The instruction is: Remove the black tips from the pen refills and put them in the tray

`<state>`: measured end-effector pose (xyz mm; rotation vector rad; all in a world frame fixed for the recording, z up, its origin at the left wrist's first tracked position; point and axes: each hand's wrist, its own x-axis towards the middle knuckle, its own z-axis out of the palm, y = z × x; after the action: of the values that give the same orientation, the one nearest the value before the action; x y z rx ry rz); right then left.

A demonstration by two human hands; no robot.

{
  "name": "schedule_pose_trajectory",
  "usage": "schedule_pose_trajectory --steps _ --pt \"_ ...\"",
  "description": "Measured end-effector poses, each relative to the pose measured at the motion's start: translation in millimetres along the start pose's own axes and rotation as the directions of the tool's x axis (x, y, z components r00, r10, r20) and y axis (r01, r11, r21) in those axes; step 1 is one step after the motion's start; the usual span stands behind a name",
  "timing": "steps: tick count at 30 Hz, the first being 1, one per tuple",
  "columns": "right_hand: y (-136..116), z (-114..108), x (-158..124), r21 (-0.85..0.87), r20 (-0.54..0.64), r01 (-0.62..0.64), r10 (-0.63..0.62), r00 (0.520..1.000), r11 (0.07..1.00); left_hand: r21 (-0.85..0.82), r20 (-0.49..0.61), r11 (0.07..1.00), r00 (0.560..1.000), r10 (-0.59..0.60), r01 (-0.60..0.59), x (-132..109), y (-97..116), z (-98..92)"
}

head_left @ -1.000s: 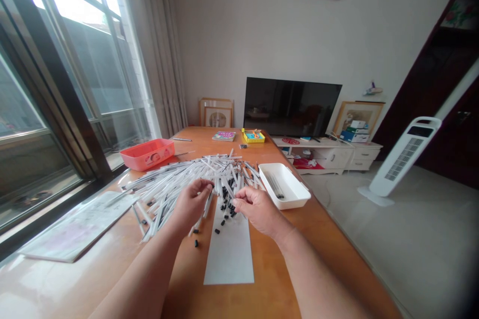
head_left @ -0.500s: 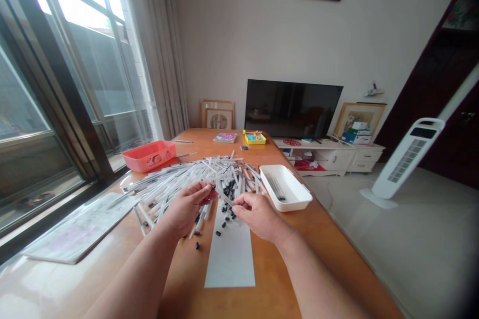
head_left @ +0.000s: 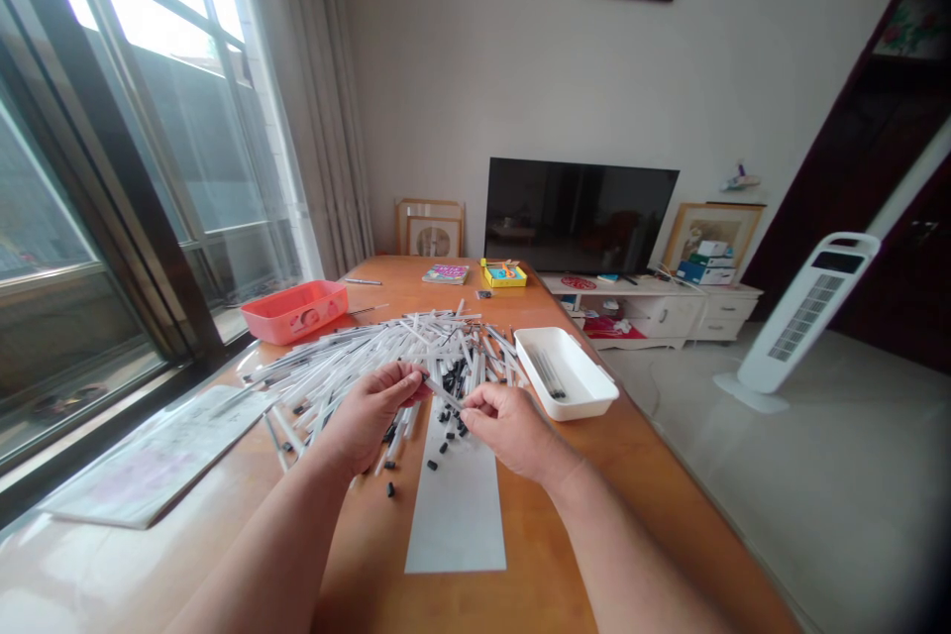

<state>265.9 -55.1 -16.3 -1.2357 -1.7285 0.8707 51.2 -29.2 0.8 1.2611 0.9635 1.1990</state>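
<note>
My left hand [head_left: 368, 416] and my right hand [head_left: 512, 428] hover over the table's near half, holding a thin white pen tube [head_left: 443, 394] between them. The left fingers pinch one end, and the right thumb and forefinger pinch the other. Just beyond them lies a large heap of white pen tubes [head_left: 357, 367]. Small black pen parts [head_left: 450, 381] are scattered through the heap, and several more lie on a long white paper strip [head_left: 455, 515] below my hands. My hands hide part of the heap.
A white tray [head_left: 565, 371] holding a few dark-tipped pens stands right of the heap. A coral plastic basket [head_left: 293, 312] sits at the window side. Papers [head_left: 156, 456] lie at the left on the wooden table [head_left: 364, 555]. A small book [head_left: 446, 272] and yellow box [head_left: 503, 274] lie beyond.
My hands have come closer together, and the white tube now spans the gap between them. The left hand has turned its fingers toward the tube. The view has shifted slightly.
</note>
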Motion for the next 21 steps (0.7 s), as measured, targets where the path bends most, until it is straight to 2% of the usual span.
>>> schedule_pose_trajectory --steps 15,18,21 --pt "1 0 1 -0.028 -0.030 0.034 -0.035 0.999 0.999 0.053 -0.027 0.999 1.000 -0.001 0.002 -2 5 4.9" --pt "-3 0 1 0.056 -0.005 0.034 -0.033 0.999 0.998 0.020 -0.039 1.000 0.999 0.010 -0.009 -1 3 2.2" --pt "-9 -2 -1 0.222 0.076 -0.042 0.026 0.997 0.974 -0.026 -0.013 1.000 1.000 0.010 -0.011 0 2 -1.1"
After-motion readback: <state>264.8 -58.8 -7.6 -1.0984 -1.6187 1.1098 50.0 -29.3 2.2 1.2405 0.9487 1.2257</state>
